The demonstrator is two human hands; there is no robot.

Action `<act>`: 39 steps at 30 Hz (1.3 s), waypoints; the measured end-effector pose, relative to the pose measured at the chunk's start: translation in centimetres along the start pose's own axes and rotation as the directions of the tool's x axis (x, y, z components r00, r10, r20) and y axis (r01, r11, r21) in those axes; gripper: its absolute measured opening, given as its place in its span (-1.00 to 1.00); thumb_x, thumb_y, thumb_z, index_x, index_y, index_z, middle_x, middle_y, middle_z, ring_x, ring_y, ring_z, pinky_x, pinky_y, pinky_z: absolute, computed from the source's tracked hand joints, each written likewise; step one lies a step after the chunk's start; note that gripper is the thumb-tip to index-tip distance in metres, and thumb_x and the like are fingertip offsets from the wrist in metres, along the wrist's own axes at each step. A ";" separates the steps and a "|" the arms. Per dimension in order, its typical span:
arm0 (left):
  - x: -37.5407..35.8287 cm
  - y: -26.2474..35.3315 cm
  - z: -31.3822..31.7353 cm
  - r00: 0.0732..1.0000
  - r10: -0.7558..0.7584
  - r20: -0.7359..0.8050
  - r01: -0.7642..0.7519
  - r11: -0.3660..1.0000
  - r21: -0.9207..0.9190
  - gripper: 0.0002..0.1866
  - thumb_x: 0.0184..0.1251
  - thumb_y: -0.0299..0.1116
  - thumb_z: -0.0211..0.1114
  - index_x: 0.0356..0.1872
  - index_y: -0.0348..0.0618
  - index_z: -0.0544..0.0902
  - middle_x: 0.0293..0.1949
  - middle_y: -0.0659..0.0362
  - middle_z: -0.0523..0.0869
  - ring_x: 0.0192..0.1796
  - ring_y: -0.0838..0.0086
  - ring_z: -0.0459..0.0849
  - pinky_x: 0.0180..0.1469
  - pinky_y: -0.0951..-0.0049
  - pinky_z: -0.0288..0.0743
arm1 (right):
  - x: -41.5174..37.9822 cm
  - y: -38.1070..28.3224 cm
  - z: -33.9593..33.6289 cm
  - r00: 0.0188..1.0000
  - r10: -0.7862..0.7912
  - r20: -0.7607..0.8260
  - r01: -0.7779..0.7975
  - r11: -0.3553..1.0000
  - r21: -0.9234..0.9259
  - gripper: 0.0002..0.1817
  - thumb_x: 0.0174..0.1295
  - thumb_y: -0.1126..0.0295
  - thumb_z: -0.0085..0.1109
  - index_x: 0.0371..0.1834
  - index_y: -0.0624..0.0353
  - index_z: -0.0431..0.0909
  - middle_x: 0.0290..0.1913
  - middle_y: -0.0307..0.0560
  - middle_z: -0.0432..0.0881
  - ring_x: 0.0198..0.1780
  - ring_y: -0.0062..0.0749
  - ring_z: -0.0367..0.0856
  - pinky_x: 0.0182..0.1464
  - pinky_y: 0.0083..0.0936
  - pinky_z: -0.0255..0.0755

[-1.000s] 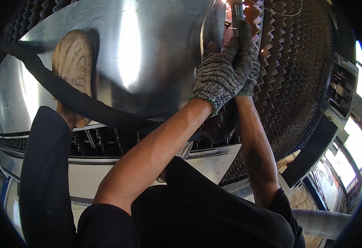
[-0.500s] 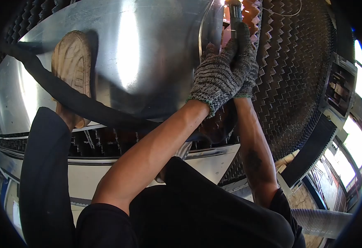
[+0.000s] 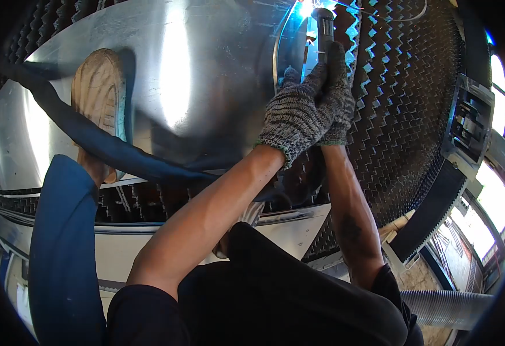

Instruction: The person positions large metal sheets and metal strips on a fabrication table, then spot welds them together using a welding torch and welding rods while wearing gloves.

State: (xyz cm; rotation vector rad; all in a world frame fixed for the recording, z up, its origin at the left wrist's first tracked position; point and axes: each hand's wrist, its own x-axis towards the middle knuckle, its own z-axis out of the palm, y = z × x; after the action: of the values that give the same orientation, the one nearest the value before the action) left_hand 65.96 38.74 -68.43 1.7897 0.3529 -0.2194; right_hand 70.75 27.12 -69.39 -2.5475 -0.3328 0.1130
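My left hand (image 3: 301, 112), in a grey knitted glove, lies against my right hand near the top centre. My right hand (image 3: 338, 95), gloved alike, is wrapped round a dark torch-like tool (image 3: 324, 34). Bright blue-white light glares at the tool's far end, beside a narrow metal strip. The left fingers are bent at the tool's near end and press on the other glove; what they grip is hidden. Under them is the edge of a large shiny metal sheet (image 3: 223, 75).
A worn shoe (image 3: 98, 92) stands on the sheet at the left. A thick dark hose (image 3: 120, 153) crosses it. Rows of jagged metal slats (image 3: 402, 115) spread to the right. A ribbed duct (image 3: 449, 305) lies at the lower right.
The glow at the tool's end has turned from faint orange-pink to bright blue-white. Both hands and the tool have shifted slightly left and down in view.
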 end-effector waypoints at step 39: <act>0.0 -1.3 1.0 0.994 0.062 -0.090 -0.050 0.990 0.131 -0.36 0.46 0.03 0.12 0.45 -0.09 0.38 0.26 -0.28 0.54 0.25 -0.14 0.58 0.29 0.03 0.49 | 0.1 -1.8 1.0 0.999 -0.041 -0.035 0.030 0.962 -0.270 -0.49 0.41 0.27 0.13 0.43 -0.07 0.43 0.13 0.08 0.62 -0.02 -0.10 0.69 -0.01 -0.25 0.58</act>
State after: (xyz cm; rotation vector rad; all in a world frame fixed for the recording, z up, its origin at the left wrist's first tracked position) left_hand 65.57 38.06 -69.89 1.9392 0.3614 -0.1212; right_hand 70.33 29.09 -69.28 -2.8067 -0.4024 0.0017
